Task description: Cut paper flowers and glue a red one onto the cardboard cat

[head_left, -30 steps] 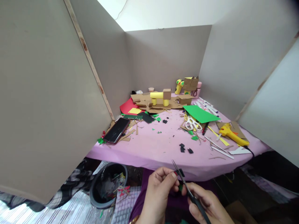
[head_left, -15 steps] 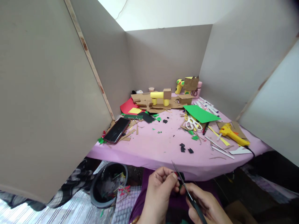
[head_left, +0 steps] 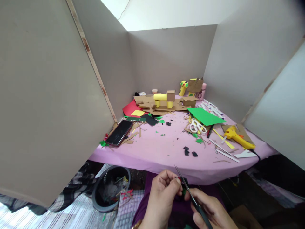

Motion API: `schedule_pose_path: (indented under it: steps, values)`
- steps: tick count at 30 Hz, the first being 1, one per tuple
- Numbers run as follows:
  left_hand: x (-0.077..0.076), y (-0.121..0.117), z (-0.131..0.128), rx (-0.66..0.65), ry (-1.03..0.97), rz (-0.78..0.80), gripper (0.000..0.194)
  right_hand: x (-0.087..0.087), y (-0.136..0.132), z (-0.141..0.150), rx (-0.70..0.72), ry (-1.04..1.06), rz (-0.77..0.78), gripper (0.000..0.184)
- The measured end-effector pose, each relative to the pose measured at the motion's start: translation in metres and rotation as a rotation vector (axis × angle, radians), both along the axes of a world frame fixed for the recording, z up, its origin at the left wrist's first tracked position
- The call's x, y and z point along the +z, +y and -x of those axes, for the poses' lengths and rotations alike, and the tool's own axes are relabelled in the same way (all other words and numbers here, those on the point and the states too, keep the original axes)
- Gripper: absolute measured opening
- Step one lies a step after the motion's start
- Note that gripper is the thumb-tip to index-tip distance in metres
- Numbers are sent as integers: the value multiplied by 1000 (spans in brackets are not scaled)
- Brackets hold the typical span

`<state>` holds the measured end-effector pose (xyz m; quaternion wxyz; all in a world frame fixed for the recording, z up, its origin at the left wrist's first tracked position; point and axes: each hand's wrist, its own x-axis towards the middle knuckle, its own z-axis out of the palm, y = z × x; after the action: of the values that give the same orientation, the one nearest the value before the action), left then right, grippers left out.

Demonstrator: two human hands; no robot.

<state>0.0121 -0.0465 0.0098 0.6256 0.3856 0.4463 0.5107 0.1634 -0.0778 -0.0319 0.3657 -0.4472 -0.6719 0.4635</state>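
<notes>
1. Black paper piece [head_left: 186, 181], small and dark, is up in the person's fingers, just off the middle of the near edge of the table [head_left: 152, 149].
2. The left hand [head_left: 164, 192] is nearly closed, thumb and forefinger pinching that piece; the other fingers curl in behind.
3. The right hand [head_left: 211, 206] is wrapped around the dark-handled scissors [head_left: 199, 208], whose blades point up and leftward, crossing the paper. How far the blades are parted, I can't tell from here.
4. Just in from the near edge, right of the middle, lie a few black scraps [head_left: 186, 153], close together.
5. Toward the right edge a yellow glue gun [head_left: 235, 137] rests partly on cardboard; left of it sit white-handled scissors [head_left: 197, 126], beside a bright green sheet [head_left: 206, 117].
6. By the left edge there's a phone [head_left: 119, 133], lying at a slant with brown strips beside it.
7. Near the far edge, a yellow tube figure [head_left: 160, 97] with a boxy brown end stands among flattened cardboard [head_left: 144, 101]; a red sheet [head_left: 129, 109] lies toward the far left corner.
</notes>
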Motion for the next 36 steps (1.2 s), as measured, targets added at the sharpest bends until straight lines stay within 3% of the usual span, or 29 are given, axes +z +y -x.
schedule_pose_path:
  steps: [7,18,27,36]
  values:
    - [1,12,6,-74,85,-42,11,10,5,-3,16,-97,-48,38]
    - [2,77,-1,-251,147,-100,10,21,52,-15,-85,-116,-100,34]
    - [3,84,-3,-284,175,-126,7,23,54,-20,-47,-144,-65,21]
    - [0,100,-2,-357,189,-83,4,27,62,-24,-32,-138,-73,20]
